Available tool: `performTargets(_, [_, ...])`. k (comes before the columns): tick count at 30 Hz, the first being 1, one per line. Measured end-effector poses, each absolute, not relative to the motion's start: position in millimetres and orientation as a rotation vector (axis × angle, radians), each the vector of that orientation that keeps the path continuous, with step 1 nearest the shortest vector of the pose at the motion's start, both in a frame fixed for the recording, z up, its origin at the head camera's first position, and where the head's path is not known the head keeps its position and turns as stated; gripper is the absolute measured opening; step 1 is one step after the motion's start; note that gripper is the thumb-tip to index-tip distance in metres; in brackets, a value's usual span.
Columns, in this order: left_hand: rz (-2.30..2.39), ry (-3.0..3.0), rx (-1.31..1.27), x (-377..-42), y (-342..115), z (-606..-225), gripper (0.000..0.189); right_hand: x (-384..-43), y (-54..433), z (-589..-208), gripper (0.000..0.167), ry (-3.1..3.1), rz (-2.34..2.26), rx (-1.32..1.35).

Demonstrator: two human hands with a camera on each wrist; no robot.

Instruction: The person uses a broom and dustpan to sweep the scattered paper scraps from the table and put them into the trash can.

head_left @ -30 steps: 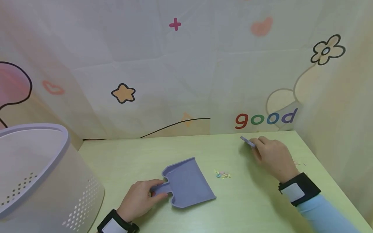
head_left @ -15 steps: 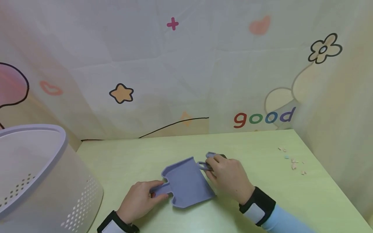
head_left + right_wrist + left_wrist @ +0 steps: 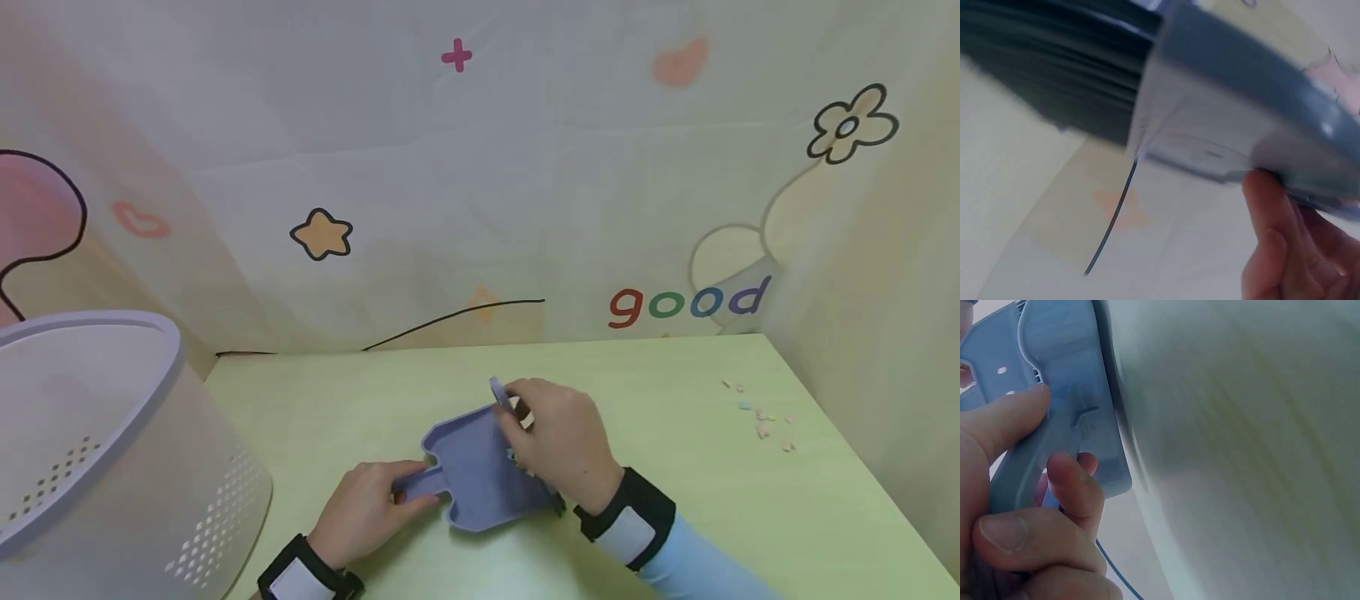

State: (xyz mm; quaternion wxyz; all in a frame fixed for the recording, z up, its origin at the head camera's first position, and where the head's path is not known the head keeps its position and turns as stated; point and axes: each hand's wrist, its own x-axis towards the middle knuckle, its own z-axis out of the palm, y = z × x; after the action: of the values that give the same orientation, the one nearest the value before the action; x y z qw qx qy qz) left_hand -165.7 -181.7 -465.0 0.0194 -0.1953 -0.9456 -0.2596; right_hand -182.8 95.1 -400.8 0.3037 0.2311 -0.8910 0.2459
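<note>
A small purple dustpan (image 3: 480,475) sits on the table, its wide lip facing right. My left hand (image 3: 367,504) grips its short handle (image 3: 1035,450), thumb on one side and curled fingers on the other. In my right hand (image 3: 570,437) is a small brush with a purple body (image 3: 1210,112), pinched between thumb and fingers. Dark bristles (image 3: 1066,75) fill the upper left of the right wrist view. The brush is over the dustpan's lip, partly hidden by the hand. Small coloured bits (image 3: 512,456) show at the lip beside the bristles.
More tiny pale and coloured bits (image 3: 762,417) lie scattered on the right side of the table (image 3: 337,400). A tall white basket (image 3: 217,467) with a purple rim stands at the left. A printed cloth (image 3: 405,208) hangs behind the table.
My right hand has swept left with the brush from the table's right side to the dustpan's lip. The pile of bits has moved there too. My left hand keeps the dustpan in place.
</note>
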Motion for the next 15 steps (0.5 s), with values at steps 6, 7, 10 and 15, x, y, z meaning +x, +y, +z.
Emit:
performTargets(6, [-0.793,-2.934,-0.6,-165.2,-179.4,-463.6,0.038,-188.3,138.8,-385.0,0.006,-2.287,0.896,0.442])
performTargets(7, [-0.792,-2.936,-0.596,-165.0,-179.3,-463.6,0.038,-188.2,146.4,-383.0,0.006,-2.281,0.914,0.423])
performTargets(10, [-0.79,-2.942,-0.586,-165.0,-178.7,-463.8,0.039,-186.1,168.4,-378.3,0.006,-2.269,0.936,0.36])
performTargets(15, [-0.796,-2.946,-0.56,-164.8,-178.4,-462.7,0.037,-175.4,202.0,-375.2,0.009,-2.263,0.977,0.267])
